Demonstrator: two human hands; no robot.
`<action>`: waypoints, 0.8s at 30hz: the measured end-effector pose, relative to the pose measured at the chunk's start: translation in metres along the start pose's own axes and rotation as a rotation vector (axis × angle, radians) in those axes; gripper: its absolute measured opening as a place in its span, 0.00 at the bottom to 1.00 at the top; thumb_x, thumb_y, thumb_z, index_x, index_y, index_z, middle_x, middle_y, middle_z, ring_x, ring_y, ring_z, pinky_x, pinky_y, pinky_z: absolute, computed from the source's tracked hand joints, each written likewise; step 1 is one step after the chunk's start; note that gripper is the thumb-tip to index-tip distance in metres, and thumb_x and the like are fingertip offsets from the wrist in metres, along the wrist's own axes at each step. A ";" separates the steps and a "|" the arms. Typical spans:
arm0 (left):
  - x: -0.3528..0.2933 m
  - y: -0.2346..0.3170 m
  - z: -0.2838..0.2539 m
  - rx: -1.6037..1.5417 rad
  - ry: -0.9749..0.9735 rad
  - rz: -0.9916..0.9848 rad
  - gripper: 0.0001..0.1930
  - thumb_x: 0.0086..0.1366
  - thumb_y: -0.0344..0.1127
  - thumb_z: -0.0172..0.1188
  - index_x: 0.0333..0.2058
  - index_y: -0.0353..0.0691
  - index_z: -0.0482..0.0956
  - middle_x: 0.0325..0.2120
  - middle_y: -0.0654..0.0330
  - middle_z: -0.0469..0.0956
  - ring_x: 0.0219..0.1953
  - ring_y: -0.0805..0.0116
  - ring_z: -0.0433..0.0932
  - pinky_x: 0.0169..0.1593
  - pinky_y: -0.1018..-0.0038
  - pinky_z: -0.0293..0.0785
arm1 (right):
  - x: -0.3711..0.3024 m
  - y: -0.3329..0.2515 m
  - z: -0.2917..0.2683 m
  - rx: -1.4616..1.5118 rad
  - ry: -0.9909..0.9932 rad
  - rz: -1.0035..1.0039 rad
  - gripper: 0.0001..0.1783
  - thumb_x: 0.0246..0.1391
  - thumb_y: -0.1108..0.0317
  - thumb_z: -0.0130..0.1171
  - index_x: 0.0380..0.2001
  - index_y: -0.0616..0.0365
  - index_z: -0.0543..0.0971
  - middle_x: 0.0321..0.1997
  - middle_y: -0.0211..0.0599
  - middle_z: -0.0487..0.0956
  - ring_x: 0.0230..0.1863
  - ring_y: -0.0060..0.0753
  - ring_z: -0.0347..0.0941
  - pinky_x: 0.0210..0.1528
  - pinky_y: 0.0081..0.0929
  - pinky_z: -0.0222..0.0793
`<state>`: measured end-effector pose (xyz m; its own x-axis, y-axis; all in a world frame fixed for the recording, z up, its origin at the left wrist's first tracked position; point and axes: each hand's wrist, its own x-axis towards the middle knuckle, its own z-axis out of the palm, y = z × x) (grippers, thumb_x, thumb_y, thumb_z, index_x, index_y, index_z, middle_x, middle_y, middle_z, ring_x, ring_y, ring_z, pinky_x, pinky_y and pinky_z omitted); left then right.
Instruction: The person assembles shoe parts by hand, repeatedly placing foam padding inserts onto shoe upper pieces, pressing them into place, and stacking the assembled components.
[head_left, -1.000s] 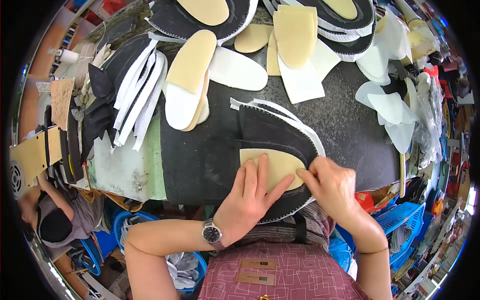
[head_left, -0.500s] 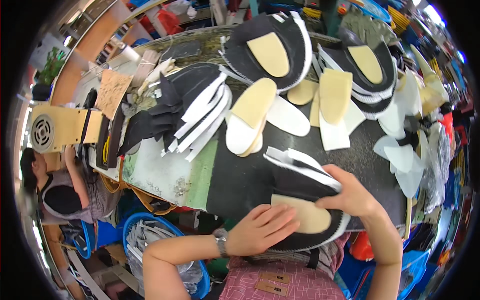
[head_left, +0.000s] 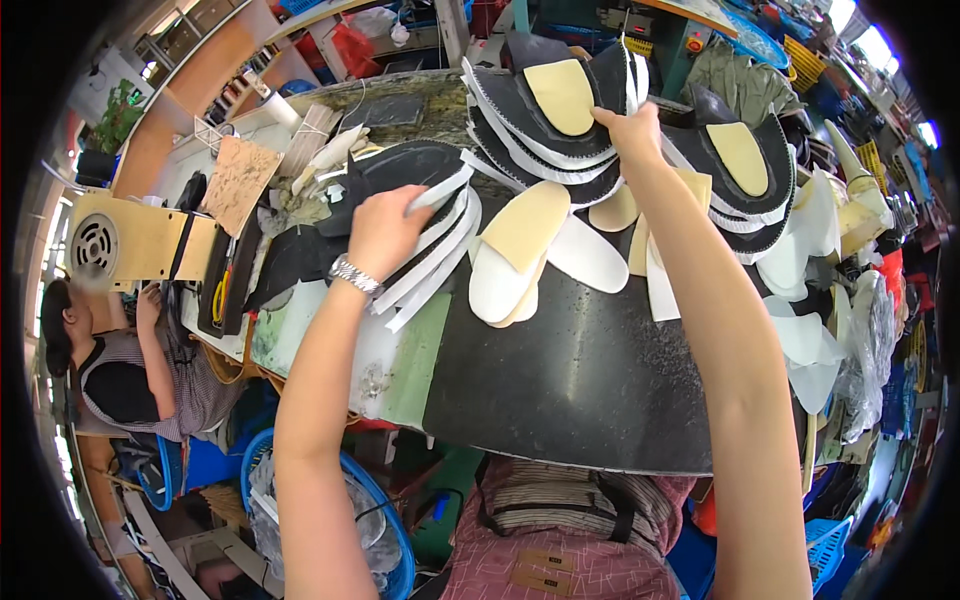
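Note:
At the left-hand pile of black shoe uppers edged with white strips, my left hand has its fingers closed on the topmost upper near a white strip. My right hand reaches to the far pile. There it grips the edge of a black shoe upper that carries a beige toe-shaped piece. More uppers with white stitched rims lie beneath this one. Between the piles and me are loose beige rounded pieces and white ones.
Another pile of uppers topped by a beige piece lies at the right, near translucent white pieces. A blue basket with scraps stands below the table's left. Beyond a beige machine, a person sits at far left.
The upper with the beige piece went from the near table edge to the far pile, my right hand with it. My left hand left it and moved to the left-hand pile.

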<state>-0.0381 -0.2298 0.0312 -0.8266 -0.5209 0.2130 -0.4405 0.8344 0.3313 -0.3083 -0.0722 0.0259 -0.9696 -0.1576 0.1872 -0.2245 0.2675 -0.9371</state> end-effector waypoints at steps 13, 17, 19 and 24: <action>-0.125 0.043 -0.054 0.069 0.667 0.064 0.10 0.64 0.32 0.52 0.38 0.33 0.79 0.19 0.60 0.74 0.19 0.74 0.68 0.24 0.77 0.65 | -0.088 -0.008 -0.010 -0.885 -0.826 -1.295 0.31 0.35 0.58 0.68 0.46 0.53 0.74 0.46 0.33 0.75 0.60 0.35 0.61 0.66 0.50 0.45; -0.183 0.113 -0.014 -0.240 0.053 0.864 0.14 0.54 0.31 0.58 0.39 0.35 0.78 0.37 0.50 0.79 0.42 0.59 0.79 0.43 0.68 0.77 | -0.068 0.002 -0.012 -0.386 -0.946 -0.912 0.16 0.41 0.65 0.64 0.37 0.52 0.79 0.35 0.31 0.79 0.45 0.27 0.72 0.57 0.33 0.60; -0.209 0.133 0.034 -0.243 0.037 1.007 0.15 0.54 0.34 0.60 0.39 0.34 0.78 0.36 0.51 0.79 0.43 0.59 0.78 0.49 0.65 0.74 | -0.071 -0.019 -0.034 0.253 -1.166 -0.318 0.11 0.52 0.66 0.60 0.38 0.58 0.78 0.33 0.27 0.80 0.35 0.16 0.73 0.42 0.17 0.67; -0.206 0.140 0.037 -0.476 -0.417 0.755 0.26 0.53 0.49 0.63 0.45 0.35 0.74 0.47 0.48 0.71 0.53 0.52 0.69 0.58 0.49 0.60 | -0.121 -0.049 -0.127 0.268 -0.847 -0.101 0.19 0.57 0.62 0.56 0.48 0.63 0.75 0.34 0.28 0.78 0.34 0.16 0.72 0.37 0.18 0.69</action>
<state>0.0578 0.0008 -0.0002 -0.9304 0.3009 0.2094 0.3654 0.7146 0.5965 -0.1926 0.0543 0.0867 -0.5256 -0.8458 0.0915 -0.1711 -0.0002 -0.9853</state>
